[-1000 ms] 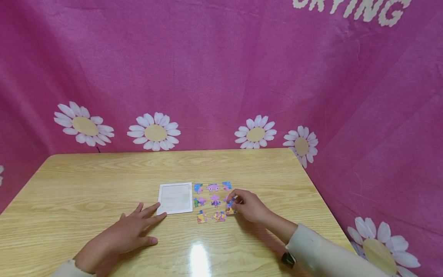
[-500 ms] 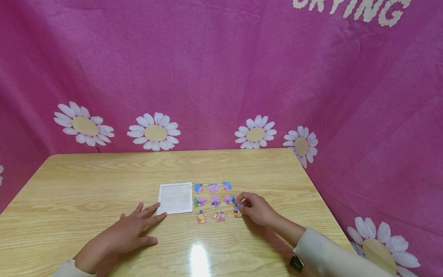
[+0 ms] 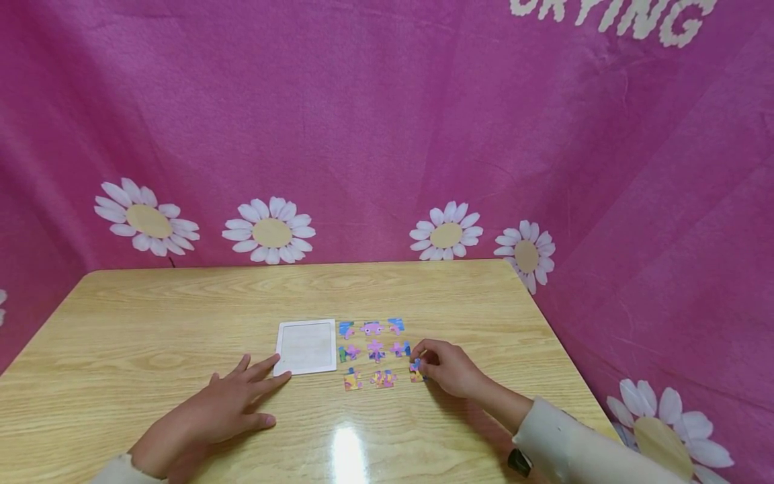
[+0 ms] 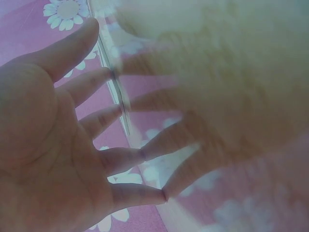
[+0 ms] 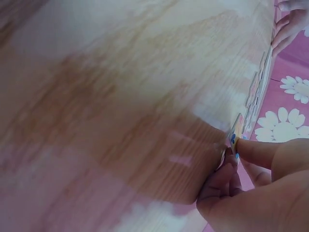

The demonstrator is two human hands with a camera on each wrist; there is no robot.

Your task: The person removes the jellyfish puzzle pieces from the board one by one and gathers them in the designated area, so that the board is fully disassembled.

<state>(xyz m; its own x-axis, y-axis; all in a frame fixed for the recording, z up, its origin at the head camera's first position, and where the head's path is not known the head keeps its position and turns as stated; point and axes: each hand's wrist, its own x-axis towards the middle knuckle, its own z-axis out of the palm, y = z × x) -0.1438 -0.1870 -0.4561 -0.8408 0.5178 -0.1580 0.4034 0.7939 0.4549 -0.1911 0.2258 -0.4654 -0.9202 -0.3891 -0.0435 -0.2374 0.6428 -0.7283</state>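
A white square puzzle frame (image 3: 306, 365) lies flat on the table. At its near left corner, my left hand (image 3: 226, 407) rests with spread, straight fingers, two fingertips touching the frame's edge. The left wrist view shows the left palm (image 4: 46, 135) and fingertips meeting the glossy tabletop. To the frame's right, several jigsaw pieces (image 3: 376, 349) lie apart in loose rows. My right hand (image 3: 450, 368) pinches a yellow and blue jigsaw piece (image 3: 415, 371) between thumb and fingers, right of the near row. In the right wrist view that piece (image 5: 236, 131) stands tilted off the table.
The wooden table (image 3: 181, 316) reaches back to a pink cloth (image 3: 363, 134) printed with white daisies. A dark object (image 3: 519, 462) shows beneath the right forearm. Light glares on the table's near part.
My right hand has drawn the pinched jigsaw piece to the right, away from the others, uncovering the middle row's right piece; it barely moves in the last half second. The left hand stays still.
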